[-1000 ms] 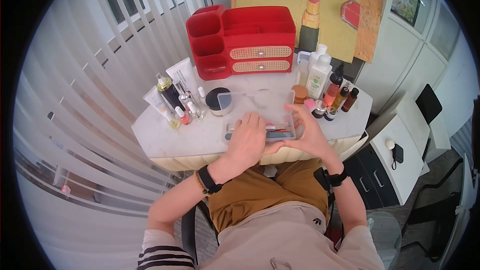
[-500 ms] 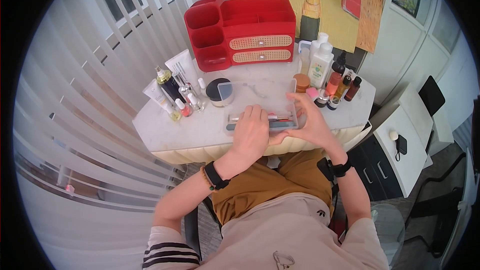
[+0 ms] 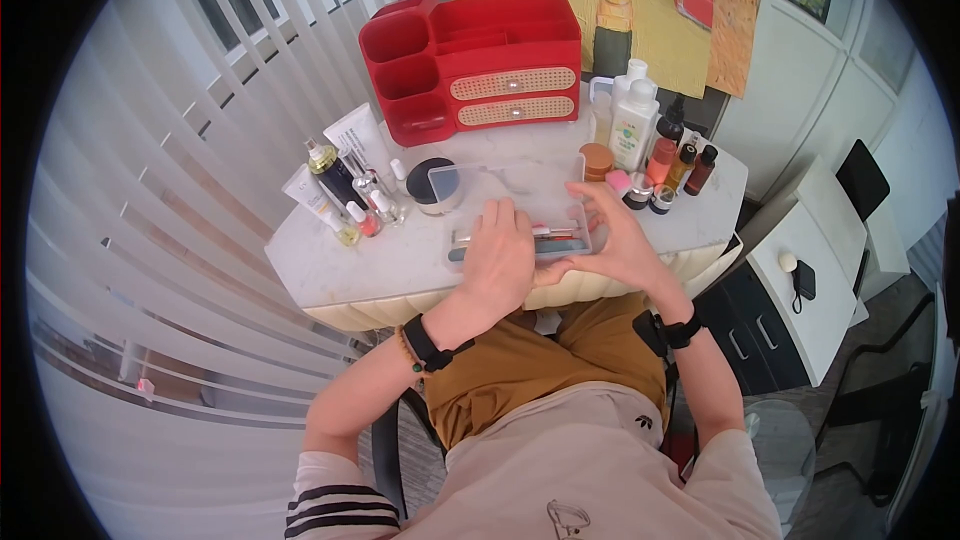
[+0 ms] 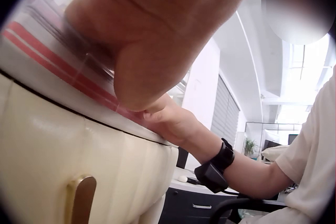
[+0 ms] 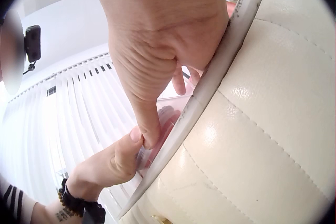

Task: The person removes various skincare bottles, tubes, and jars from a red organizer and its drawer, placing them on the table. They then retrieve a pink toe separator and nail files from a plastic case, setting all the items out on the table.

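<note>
On the dressing table (image 3: 370, 270) in front of me stands a clear plastic box (image 3: 587, 227), its transparent lid (image 3: 550, 182) tipped up at the back. Slim pens or tubes (image 3: 556, 231) in pink and silver and a grey-blue strip lie inside. My left hand (image 3: 498, 262) lies across the box, its fingers bent down over these things and the fingertips hidden; I cannot tell whether they pinch something. With the thumb in front and fingers round the right side, my right hand (image 3: 618, 245) grips the box. In the right wrist view, both thumbs meet at the front.
A red organizer (image 3: 475, 65) with two drawers stands behind. To the left are tubes, nail polish (image 3: 364, 220) and a black-lidded jar (image 3: 434, 185). White bottles (image 3: 632, 125), an orange-brown jar (image 3: 597, 161) and several small dark bottles crowd the right. A white side cabinet (image 3: 815, 300) is farther right.
The view has shifted a little. The left fingers have moved slightly over the things in the box, while the right hand keeps its grip on the box.
</note>
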The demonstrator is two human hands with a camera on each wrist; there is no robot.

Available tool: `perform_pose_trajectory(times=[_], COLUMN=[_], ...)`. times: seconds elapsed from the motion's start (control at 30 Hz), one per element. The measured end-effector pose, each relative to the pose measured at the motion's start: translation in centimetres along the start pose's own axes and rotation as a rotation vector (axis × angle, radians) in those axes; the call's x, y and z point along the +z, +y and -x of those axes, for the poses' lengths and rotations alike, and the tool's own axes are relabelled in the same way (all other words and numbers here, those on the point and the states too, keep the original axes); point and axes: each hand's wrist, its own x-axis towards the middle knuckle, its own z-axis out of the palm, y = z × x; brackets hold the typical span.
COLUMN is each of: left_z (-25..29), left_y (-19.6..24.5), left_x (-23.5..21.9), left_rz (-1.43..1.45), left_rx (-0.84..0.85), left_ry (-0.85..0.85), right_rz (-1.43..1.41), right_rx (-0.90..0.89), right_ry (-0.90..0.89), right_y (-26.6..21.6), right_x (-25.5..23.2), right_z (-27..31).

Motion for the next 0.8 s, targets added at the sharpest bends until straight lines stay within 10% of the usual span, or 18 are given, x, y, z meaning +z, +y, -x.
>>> perform_pose_trajectory(times=[0.8], left_z=[-1.5], left_y=[-3.2], left_x=[-3.5], left_rz=[0.211], left_rx=[0.074], left_ry=[-0.318], right_rz=[0.026], right_rx=[-0.006], right_ry=[-0.017], right_y=[-0.3], right_x=[-0.2], right_z=[0.0])
